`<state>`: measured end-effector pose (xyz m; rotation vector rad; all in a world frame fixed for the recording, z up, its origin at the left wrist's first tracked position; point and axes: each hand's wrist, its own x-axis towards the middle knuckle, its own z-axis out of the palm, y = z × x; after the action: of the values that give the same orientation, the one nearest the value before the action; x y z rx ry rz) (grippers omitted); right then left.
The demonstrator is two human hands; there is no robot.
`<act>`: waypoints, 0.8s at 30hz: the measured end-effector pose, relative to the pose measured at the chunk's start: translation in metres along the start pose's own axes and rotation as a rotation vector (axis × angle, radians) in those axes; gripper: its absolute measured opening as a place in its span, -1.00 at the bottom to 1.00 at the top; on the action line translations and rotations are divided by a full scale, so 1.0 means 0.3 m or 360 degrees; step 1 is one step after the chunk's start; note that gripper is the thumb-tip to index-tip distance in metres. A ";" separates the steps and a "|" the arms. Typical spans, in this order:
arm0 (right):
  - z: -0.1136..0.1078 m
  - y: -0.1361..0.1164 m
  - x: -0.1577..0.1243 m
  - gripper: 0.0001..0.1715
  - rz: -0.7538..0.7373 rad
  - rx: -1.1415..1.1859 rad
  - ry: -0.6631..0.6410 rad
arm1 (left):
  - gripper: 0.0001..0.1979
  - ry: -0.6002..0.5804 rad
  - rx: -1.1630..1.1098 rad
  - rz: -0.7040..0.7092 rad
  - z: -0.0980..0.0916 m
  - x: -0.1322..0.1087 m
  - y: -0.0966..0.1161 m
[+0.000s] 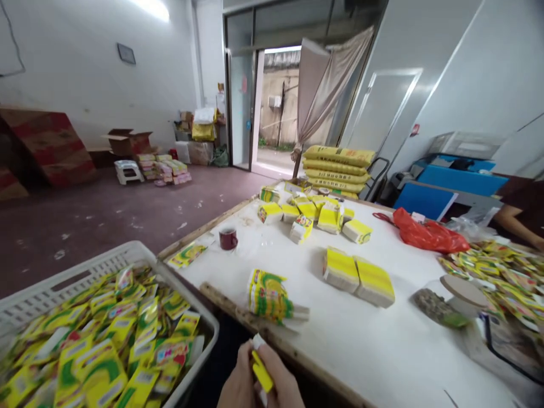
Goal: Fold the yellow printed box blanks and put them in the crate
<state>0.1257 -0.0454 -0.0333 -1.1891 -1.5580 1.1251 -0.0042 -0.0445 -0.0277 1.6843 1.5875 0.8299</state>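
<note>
At the bottom edge of the view the left hand (236,384) and the right hand (284,386) met below the near edge of the desk (348,351), both closed on a small yellow packet (262,374) pinched between the fingers. A white end stuck up from the top of the packet. What was printed on it could not be read.

Just beyond the hands, at the desk's wooden rim, lay one stack of green-and-yellow packets (268,296) on its side. Farther in sat two yellow-topped blocks (358,276), touching each other. At the far end was a cluster of similar bundles (310,212), and a red mug (228,238) stood near the left edge.

To the left of the hands stood a white crate (42,289), filled close to its rim with loose packets (106,345). On the right side of the desk a second heap of loose packets (505,277) was spread beside a red plastic bag (429,233). A co-worker's arm (516,224) reached in there.

Judging by the layout, the work was at an early to middle stage. A dozen or so bundles were made up on the desk, while the crate and the right-hand heap held far more packets lying loose.
</note>
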 end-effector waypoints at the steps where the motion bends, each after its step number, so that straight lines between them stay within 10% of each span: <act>1: -0.001 0.009 -0.010 -0.46 0.0051 0.0027 0.0029 | -0.51 0.0086 0.0010 0.0100 0.002 -0.017 -0.002; 6: -0.070 -0.013 -0.020 -0.34 0.0161 0.0056 0.0170 | -0.51 0.0132 0.0210 0.0288 -0.047 -0.045 0.026; 18: -0.236 -0.106 0.057 -0.64 -0.0246 -0.0505 -0.0725 | -0.45 -0.0112 0.0118 0.0447 -0.172 0.023 0.040; 24: -0.208 -0.086 0.063 -0.50 -0.0212 -0.0562 -0.0540 | -0.52 -0.0011 0.0269 0.0558 -0.186 0.045 0.057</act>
<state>0.1769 -0.0207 0.0080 -1.1367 -2.1320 1.0283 -0.0392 -0.0290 0.0184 2.1245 1.4096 0.8767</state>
